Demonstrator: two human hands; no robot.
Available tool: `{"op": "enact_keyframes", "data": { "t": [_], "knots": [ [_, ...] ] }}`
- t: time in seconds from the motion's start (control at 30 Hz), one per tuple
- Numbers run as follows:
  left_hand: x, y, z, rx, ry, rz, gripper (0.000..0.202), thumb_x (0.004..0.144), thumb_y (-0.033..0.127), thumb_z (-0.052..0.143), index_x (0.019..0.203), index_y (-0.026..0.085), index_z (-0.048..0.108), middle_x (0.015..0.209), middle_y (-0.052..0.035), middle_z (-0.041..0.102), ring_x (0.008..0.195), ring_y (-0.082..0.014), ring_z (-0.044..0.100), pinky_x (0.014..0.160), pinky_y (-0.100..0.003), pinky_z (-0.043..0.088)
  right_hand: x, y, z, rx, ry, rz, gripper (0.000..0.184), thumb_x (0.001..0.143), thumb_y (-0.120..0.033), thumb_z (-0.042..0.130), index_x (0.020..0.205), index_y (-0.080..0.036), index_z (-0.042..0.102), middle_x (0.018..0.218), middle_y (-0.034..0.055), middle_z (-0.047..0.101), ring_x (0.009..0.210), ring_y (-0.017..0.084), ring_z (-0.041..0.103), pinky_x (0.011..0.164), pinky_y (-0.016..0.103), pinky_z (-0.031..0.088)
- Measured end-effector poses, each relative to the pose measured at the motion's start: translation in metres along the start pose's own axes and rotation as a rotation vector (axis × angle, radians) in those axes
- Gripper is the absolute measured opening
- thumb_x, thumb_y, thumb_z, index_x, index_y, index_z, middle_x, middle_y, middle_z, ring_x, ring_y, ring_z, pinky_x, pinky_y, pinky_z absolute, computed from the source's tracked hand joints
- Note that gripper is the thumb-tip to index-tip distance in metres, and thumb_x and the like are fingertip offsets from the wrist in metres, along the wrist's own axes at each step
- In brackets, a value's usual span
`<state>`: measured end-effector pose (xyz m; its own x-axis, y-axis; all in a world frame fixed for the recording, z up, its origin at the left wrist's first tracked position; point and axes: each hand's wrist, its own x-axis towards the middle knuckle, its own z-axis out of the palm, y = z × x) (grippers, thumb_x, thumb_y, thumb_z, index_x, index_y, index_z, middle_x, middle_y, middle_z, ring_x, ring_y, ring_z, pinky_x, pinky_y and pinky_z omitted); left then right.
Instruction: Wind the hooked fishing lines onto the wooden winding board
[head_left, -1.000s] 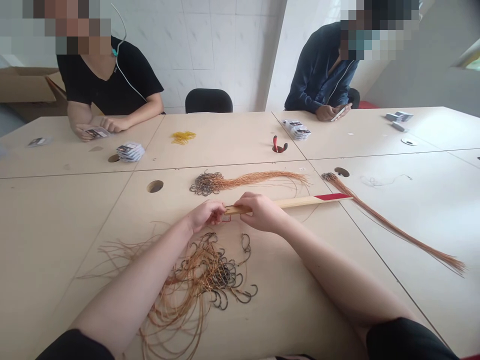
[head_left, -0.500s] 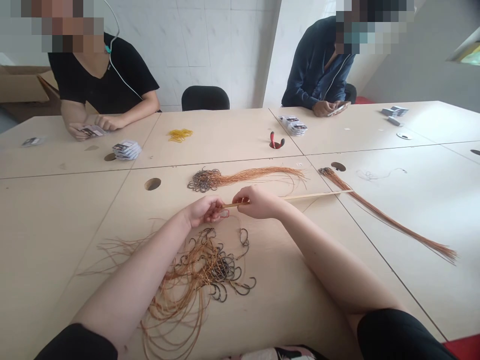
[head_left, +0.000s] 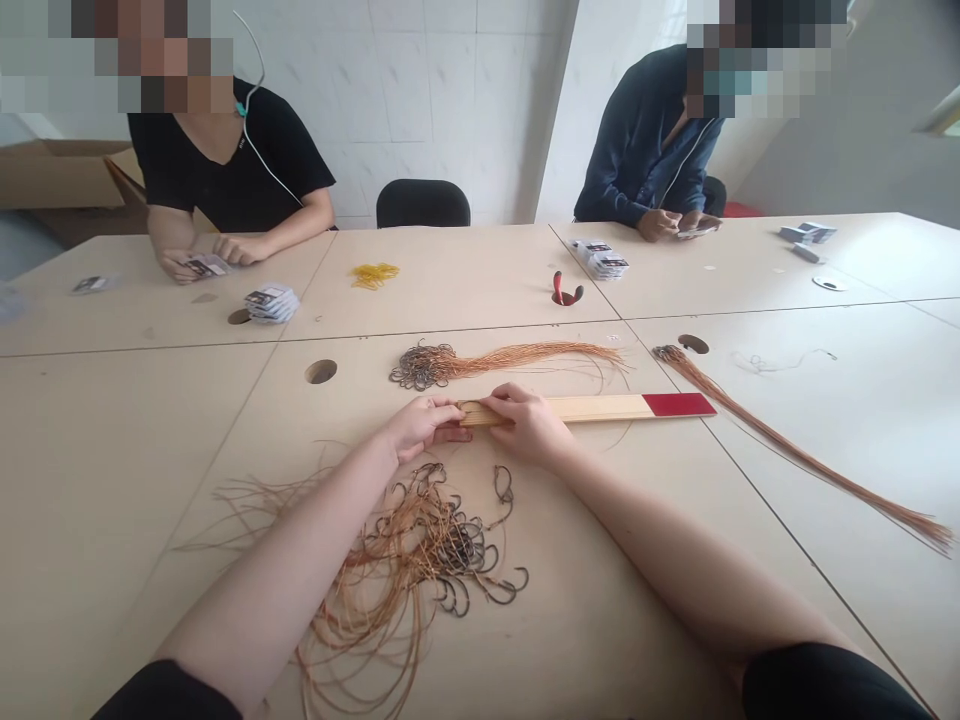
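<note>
A flat wooden strip (head_left: 600, 408) with a dark red end spans sideways in front of me, its broad face turned up. My left hand (head_left: 431, 425) grips its left end between thumb and fingers. Over the strip, close to that end, my right hand (head_left: 525, 420) is closed on it; a thin curved piece, perhaps a hook, shows between the hands. Nearer to me lies a loose pile of dark fish hooks (head_left: 461, 545) tied to orange-brown lines (head_left: 367, 600). Beyond my hands rests a neater bundle of hooks (head_left: 421, 366) with its lines (head_left: 532, 358) stretched to the right.
Another bundle of hooked lines (head_left: 795, 450) slants across the table's right side. Red-handled pliers (head_left: 568, 290) stand in a table hole. Yellow bands (head_left: 373, 275) and stacked packets (head_left: 271, 303) lie farther off. Two people (head_left: 240, 170) sit opposite, handling small items.
The wooden strip has turned from its thin edge to its broad face, bringing the red end into sight. Both hands stay on it. The whole view has shifted slightly.
</note>
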<state>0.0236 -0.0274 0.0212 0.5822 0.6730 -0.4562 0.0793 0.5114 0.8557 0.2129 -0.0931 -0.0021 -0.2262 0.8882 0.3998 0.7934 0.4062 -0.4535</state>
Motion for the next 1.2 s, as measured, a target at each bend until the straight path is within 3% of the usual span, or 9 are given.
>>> {"op": "enact_keyframes", "data": {
  "t": [0.23,0.53,1.2],
  "knots": [
    [0.0004,-0.0037,-0.0009,0.013,-0.067,0.038,0.005,0.073,0.011,0.065,0.074,0.009,0.06,0.076,-0.0035,0.064,0.072,-0.0106,0.065,0.076,-0.023,0.055,-0.0038,-0.0021,-0.0007,-0.075,0.012,-0.045,0.031,0.078,-0.017,0.055,0.108,-0.018,0.063,0.104,0.0092,0.058,0.094,0.02,0.054,0.085,0.035,0.044],
    [0.0015,-0.0076,-0.0043,0.041,-0.069,0.065,0.01,0.072,0.012,0.067,0.079,0.008,0.061,0.081,-0.0047,0.064,0.074,-0.012,0.066,0.08,-0.027,0.053,-0.0049,-0.0023,-0.0004,-0.089,0.017,-0.063,0.032,0.079,-0.019,0.056,0.11,-0.019,0.062,0.104,0.0089,0.058,0.093,0.021,0.053,0.086,0.036,0.043],
    [0.0025,-0.009,-0.0048,0.057,-0.053,0.097,0.019,0.067,0.015,0.072,0.076,0.009,0.056,0.076,-0.0036,0.064,0.068,-0.0113,0.065,0.073,-0.026,0.053,-0.0051,-0.0038,0.0006,-0.059,0.053,-0.063,0.037,0.076,-0.013,0.053,0.112,-0.02,0.061,0.106,0.0088,0.057,0.094,0.021,0.053,0.086,0.037,0.042]
  ]
}}
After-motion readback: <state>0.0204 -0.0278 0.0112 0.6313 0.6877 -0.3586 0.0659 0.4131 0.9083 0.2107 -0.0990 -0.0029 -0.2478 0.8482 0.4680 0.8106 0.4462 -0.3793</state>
